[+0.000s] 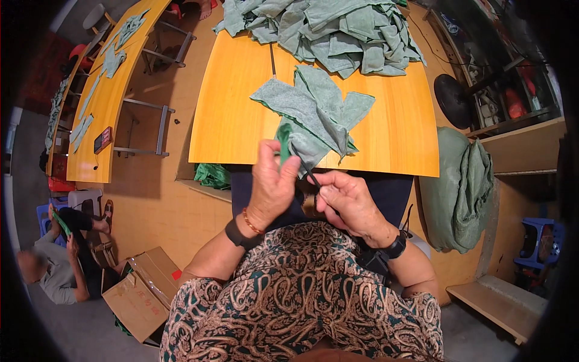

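My left hand is closed round a narrow green fabric piece, which stands up between the thumb and fingers. In my right hand is a thin black rod, pinched between thumb and fingers. It slants up to the left toward the fabric piece; whether its tip is inside cannot be made out. Just beyond my hands, several grey-green fabric pieces lie loosely at the table's near edge. A large heap of similar fabric pieces covers the far end of the yellow table.
A second dark rod lies on the table. Under it, at left, sits a box with green fabric. A bulging green sack stands at right. A cardboard box and a seated person are at lower left.
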Available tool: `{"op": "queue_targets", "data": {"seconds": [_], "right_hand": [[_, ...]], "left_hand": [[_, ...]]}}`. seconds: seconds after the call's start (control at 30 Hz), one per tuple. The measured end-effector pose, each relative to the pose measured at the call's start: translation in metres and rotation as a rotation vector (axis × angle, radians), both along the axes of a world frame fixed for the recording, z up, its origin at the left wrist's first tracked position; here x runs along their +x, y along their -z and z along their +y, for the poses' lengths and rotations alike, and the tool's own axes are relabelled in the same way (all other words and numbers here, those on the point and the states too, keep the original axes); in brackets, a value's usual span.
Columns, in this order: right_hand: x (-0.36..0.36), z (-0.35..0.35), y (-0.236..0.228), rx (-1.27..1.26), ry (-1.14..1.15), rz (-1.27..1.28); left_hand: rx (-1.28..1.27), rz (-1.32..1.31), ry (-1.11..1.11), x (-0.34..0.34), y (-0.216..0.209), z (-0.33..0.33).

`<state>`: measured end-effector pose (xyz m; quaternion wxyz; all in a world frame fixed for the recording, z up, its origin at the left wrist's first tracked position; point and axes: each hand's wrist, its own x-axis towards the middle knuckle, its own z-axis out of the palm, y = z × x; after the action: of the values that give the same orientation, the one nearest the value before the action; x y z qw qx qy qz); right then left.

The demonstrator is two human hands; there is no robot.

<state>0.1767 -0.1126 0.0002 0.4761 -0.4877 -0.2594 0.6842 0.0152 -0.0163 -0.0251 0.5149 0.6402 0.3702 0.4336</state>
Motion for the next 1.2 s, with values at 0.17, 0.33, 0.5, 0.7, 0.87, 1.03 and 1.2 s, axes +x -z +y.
{"op": "queue_targets", "data": {"seconds": [0.17, 0.33, 0.5, 0.7, 0.87, 1.03, 1.2], "right_hand": [[0.002, 0.018, 0.01, 0.08, 0.027, 0.031], [-0.004, 0.019, 0.008, 0.158, 0.003, 0.17], [0.012, 0.009, 0.013, 0.087, -0.065, 0.211], [0.036, -0.021, -0.002, 0.036, -0.05, 0.099], [0.031, -0.012, -0.009, 0.014, -0.107, 0.075], [0.027, -0.006, 0.004, 0.034, -0.099, 0.094], [0.019, -0.002, 0.005, -0.001, -0.069, 0.103]], "left_hand": [[0.173, 0.147, 0.028, 0.002, 0.008, -0.003], [-0.535, -0.367, 0.185, 0.002, -0.007, 0.004], [-0.638, -0.455, 0.182, -0.01, -0.001, 0.015], [-0.536, -0.509, 0.02, -0.01, 0.002, 0.022], [-0.539, -0.511, 0.065, -0.008, 0.0, 0.019], [-0.546, -0.491, 0.064, -0.012, 0.006, 0.019], [-0.433, -0.444, 0.007, -0.006, 0.002, 0.014]]}}
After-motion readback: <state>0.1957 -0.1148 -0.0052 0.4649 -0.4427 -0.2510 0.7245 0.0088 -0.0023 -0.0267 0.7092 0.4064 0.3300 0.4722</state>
